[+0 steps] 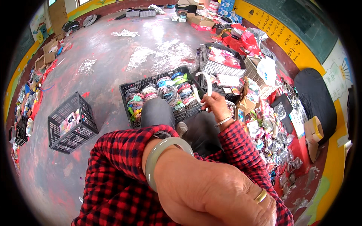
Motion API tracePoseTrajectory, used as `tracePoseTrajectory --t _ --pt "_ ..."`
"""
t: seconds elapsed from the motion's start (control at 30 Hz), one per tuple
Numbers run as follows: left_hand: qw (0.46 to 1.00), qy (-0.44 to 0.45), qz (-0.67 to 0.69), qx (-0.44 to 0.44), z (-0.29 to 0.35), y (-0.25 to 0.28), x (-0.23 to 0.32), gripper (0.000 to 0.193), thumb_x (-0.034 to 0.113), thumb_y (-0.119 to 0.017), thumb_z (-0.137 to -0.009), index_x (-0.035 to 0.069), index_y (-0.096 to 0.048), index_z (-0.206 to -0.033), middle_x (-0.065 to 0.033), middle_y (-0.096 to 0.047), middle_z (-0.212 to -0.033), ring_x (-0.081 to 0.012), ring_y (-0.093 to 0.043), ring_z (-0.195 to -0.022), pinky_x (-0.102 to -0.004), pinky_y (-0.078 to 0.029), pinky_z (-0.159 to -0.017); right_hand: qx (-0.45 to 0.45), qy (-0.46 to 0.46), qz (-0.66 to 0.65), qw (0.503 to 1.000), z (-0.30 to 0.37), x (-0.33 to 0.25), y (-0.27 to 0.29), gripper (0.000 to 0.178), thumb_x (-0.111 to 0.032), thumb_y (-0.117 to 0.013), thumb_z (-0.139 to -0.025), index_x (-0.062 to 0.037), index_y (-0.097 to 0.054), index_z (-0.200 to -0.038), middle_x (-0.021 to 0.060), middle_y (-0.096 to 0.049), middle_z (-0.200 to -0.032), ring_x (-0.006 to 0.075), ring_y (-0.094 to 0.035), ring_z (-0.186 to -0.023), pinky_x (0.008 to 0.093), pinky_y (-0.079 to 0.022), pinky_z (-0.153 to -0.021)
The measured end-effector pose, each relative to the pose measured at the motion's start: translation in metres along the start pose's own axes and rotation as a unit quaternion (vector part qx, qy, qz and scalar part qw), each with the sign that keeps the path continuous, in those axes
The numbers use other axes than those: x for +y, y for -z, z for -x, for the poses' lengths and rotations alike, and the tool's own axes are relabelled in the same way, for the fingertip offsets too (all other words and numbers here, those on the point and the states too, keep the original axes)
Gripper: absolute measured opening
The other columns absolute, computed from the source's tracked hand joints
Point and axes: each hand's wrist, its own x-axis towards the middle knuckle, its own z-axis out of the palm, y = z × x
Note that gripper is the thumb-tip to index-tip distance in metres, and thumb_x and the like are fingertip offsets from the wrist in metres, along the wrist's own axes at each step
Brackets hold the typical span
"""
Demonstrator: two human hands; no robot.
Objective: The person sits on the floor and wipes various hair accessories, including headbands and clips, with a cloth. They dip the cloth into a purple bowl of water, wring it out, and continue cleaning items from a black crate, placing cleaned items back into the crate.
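Place: looking like a classroom doubling as a storeroom. A green chalkboard is hanging over a yellow wall band; wall drawings are showing; plastic crates and heaped goods are covering parts of the floor.

A white curved band, possibly a headband, is held upright near the right end of a black crate.

Left hand looms large, angled rightward; right hand extends forward (fingers pinched).
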Motion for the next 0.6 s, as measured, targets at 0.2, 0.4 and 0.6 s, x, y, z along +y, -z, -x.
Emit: tracePoseTrajectory --t 0.2,0.4,0.6 --pt "0.998 0.023 -0.022 0.049 0.007 0.037 -0.006 0.019 0.005 -0.056 -0.086 -0.013 -0.058 -0.092 -0.0210 -0.058 -0.089 -0.0301 -0.057 -0.082 -0.0376 -0.047 -0.069 -0.011 -0.050 -0.010 0.999 -0.015 0.026 0.001 0.014 -0.017 -0.053 -0.087 -0.0037 -0.056 -0.088 0.0046 -0.062 -0.074 0.0096 -0.057 -0.053 0.0192 -0.038 -0.043" --pt "0.996 -0.009 -0.004 0.085 0.002 0.070 -0.023 0.019 0.004 -0.056 -0.086 -0.013 -0.058 -0.092 -0.0205 -0.058 -0.087 -0.0298 -0.057 -0.080 -0.0367 -0.047 -0.066 0.006 -0.042 -0.063 0.997 -0.045 0.046 0.010 0.016 -0.019 -0.053 -0.087 -0.0041 -0.057 -0.091 0.0043 -0.062 -0.075 0.0088 -0.056 -0.052 0.0200 -0.038 -0.043" --pt "0.992 -0.015 -0.062 0.113 -0.003 0.093 -0.024 0.016 -0.001 -0.053 -0.086 -0.015 -0.056 -0.093 -0.0206 -0.057 -0.084 -0.0291 -0.057 -0.076 -0.0361 -0.046 -0.064 -0.041 -0.038 -0.045 0.997 -0.083 0.052 -0.024 0.017 -0.017 -0.055 -0.085 -0.0014 -0.060 -0.091 0.0044 -0.063 -0.072 0.0088 -0.057 -0.051 0.0213 -0.040 -0.044"
